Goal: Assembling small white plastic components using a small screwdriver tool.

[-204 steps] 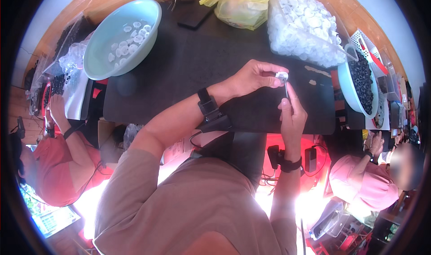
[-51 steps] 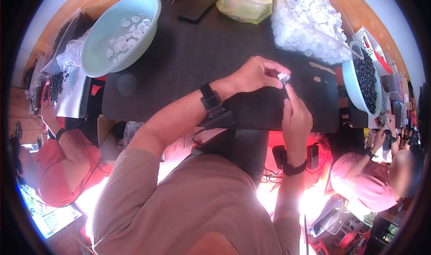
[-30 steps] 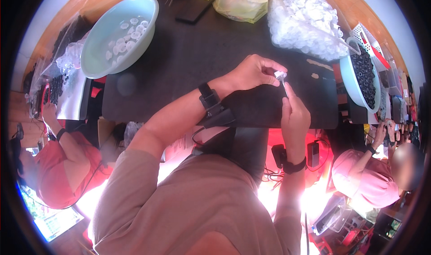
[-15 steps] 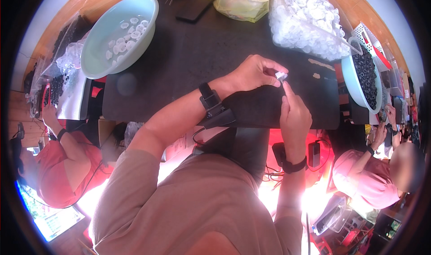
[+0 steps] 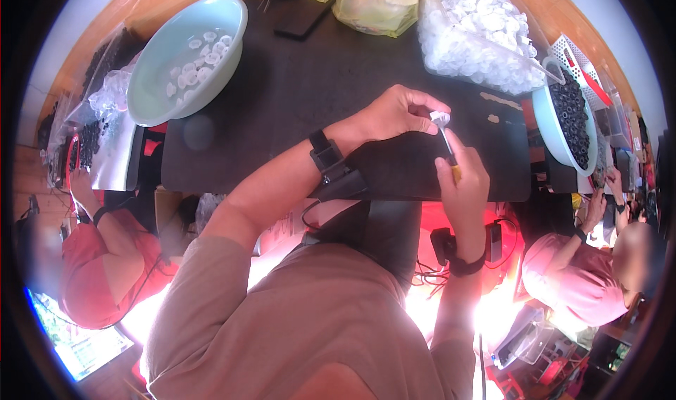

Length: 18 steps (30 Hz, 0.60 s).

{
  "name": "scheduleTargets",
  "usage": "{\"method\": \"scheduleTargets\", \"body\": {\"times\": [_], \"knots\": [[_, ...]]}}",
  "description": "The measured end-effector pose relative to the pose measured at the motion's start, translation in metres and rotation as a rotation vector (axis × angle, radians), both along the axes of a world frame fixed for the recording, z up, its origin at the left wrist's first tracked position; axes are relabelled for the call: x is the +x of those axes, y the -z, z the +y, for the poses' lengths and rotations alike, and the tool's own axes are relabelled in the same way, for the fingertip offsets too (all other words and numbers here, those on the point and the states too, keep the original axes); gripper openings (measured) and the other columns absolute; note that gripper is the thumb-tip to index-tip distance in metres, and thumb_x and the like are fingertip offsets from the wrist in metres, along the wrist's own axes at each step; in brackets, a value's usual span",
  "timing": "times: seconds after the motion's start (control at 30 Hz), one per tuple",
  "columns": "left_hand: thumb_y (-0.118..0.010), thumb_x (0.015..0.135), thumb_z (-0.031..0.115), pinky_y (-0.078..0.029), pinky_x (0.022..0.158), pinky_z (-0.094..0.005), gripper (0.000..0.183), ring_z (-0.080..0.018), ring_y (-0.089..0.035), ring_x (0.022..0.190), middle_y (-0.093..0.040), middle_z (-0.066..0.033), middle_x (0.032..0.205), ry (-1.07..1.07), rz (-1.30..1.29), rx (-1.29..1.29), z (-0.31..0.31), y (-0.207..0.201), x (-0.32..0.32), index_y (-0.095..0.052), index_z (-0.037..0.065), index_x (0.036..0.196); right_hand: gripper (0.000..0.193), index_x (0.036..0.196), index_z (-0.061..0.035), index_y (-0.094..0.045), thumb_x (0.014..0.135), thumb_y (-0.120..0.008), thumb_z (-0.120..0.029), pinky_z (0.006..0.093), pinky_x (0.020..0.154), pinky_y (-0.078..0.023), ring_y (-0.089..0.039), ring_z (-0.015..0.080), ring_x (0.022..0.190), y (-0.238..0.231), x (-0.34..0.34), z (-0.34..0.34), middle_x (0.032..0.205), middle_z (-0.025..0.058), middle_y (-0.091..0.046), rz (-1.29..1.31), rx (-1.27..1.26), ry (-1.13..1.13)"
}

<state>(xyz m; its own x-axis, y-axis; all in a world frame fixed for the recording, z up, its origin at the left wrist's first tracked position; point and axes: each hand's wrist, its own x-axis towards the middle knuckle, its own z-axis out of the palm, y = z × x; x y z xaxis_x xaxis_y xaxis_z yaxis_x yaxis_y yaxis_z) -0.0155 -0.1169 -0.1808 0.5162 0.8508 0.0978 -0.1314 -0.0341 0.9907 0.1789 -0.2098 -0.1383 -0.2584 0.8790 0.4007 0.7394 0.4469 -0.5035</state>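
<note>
My left hand (image 5: 400,115) pinches a small white plastic piece (image 5: 438,116) between thumb and fingertips, above the dark table (image 5: 317,83). My right hand (image 5: 466,182) is closed round a slim tool (image 5: 446,142) with a metal shaft and a yellow handle. The shaft's far end meets the white piece; whether it is a blade or a screwdriver tip I cannot make out. My right palm covers most of the handle. Similar whitish pieces lie in a light blue basin (image 5: 238,37) at the far left.
A clear tub (image 5: 486,69) heaped with white pieces stands at the back right, beside a yellow plastic bag (image 5: 377,13). Black rings fill another blue basin (image 5: 546,122) at the right edge. A dark flat object (image 5: 301,25) lies at the back. Other people sit on both sides.
My right hand has turned slightly and its fingers have shifted, so the tool's shaft and yellow handle now show clearly. My left hand stays nearly in place with the white piece.
</note>
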Motion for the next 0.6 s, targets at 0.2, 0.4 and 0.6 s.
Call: {"method": "scheduleTargets", "body": {"times": [0.2, 0.4, 0.6], "knots": [[-0.070, 0.088, -0.002, -0.053, 0.089, -0.0256, 0.037, -0.0108, -0.065, 0.098, -0.071, -0.0068, 0.109, 0.001, -0.096, -0.110, -0.003, -0.007, 0.000, -0.065, 0.001, 0.125, 0.039, 0.135, -0.0070, -0.059, 0.096, -0.056, -0.009, 0.0324, 0.064, -0.045, -0.053, 0.0187, 0.067, -0.011, 0.010, 0.000, 0.079, 0.0083, -0.052, 0.175, -0.161, 0.017], [-0.069, 0.091, 0.002, -0.052, 0.091, -0.0259, 0.035, -0.0103, -0.064, 0.101, -0.070, -0.0053, 0.111, 0.029, -0.174, -0.150, -0.001, -0.005, 0.001, -0.065, 0.002, 0.125, 0.037, 0.134, -0.0040, -0.059, 0.098, -0.053, -0.009, 0.0339, 0.067, -0.048, -0.058, 0.0195, 0.069, -0.020, 0.002, -0.005, 0.080, 0.0113, -0.059, 0.295, -0.412, 0.077], [-0.068, 0.092, 0.003, -0.051, 0.092, -0.0258, 0.034, -0.0096, -0.064, 0.101, -0.070, -0.0045, 0.111, 0.035, -0.142, -0.147, -0.002, -0.007, 0.000, -0.065, 0.003, 0.125, 0.035, 0.132, -0.0013, -0.059, 0.098, -0.051, -0.009, 0.0367, 0.070, -0.049, -0.061, 0.0282, 0.072, -0.011, 0.002, -0.003, 0.082, 0.0161, -0.062, 0.202, -0.236, 0.017]]}}
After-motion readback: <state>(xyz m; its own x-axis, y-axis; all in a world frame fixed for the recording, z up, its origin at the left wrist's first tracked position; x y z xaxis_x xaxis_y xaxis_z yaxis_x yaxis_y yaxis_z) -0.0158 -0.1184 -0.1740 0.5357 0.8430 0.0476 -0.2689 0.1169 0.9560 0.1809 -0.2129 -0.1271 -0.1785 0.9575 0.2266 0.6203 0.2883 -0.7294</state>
